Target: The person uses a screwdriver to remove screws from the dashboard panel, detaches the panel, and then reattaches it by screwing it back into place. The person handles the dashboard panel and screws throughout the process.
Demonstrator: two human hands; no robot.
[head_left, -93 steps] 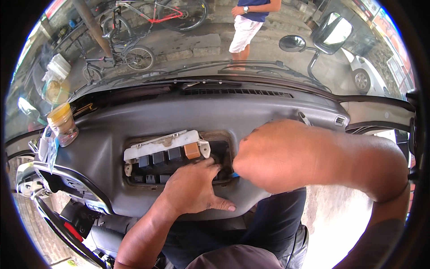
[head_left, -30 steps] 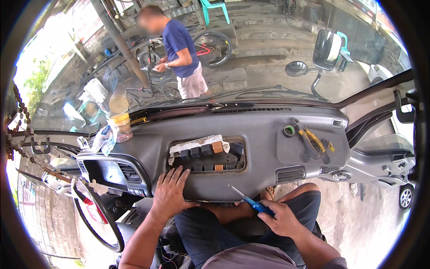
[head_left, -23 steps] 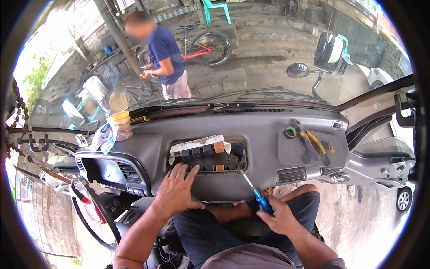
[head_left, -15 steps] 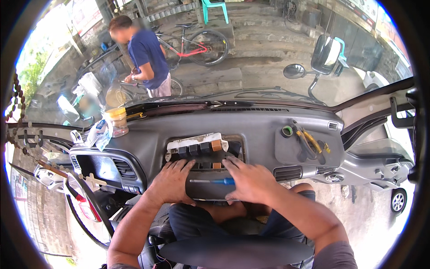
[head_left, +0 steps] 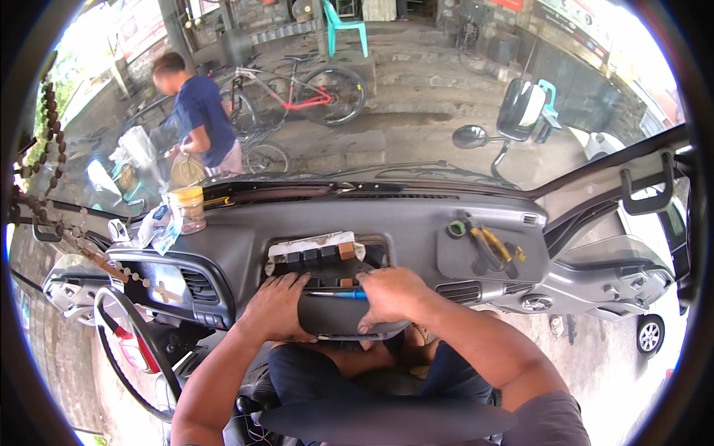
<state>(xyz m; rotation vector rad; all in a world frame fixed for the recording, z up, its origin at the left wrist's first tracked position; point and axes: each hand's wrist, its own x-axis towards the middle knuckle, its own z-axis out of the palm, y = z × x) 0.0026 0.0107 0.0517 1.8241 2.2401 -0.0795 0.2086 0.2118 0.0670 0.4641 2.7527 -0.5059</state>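
Left hand (head_left: 274,306) straddles the dashboard lip (head_left: 338,315), fingers apart; right hand (head_left: 396,296) arches over the blue screwdriver (head_left: 349,295), fingers' hold unclear.

i have two hands, one left hand (head_left: 274,303) and one right hand (head_left: 394,293), and i count one blue screwdriver (head_left: 348,294). in the top row i count three black blocks (head_left: 309,257) and one orange block (head_left: 346,250), under one white holder (head_left: 311,244). in the low row i see one more orange block (head_left: 346,282), but my hands hide some of that row, so i can't count the rest. i see one steering wheel (head_left: 159,334), one jar (head_left: 187,209) and one roll of tape (head_left: 456,229). the yellow tools (head_left: 497,244) lie in a heap, too mixed up to count. past the glass i count one other person (head_left: 202,115), one big mirror (head_left: 517,109), one small round mirror (head_left: 470,137), two chairs (head_left: 346,27) and at least two bikes (head_left: 301,97).
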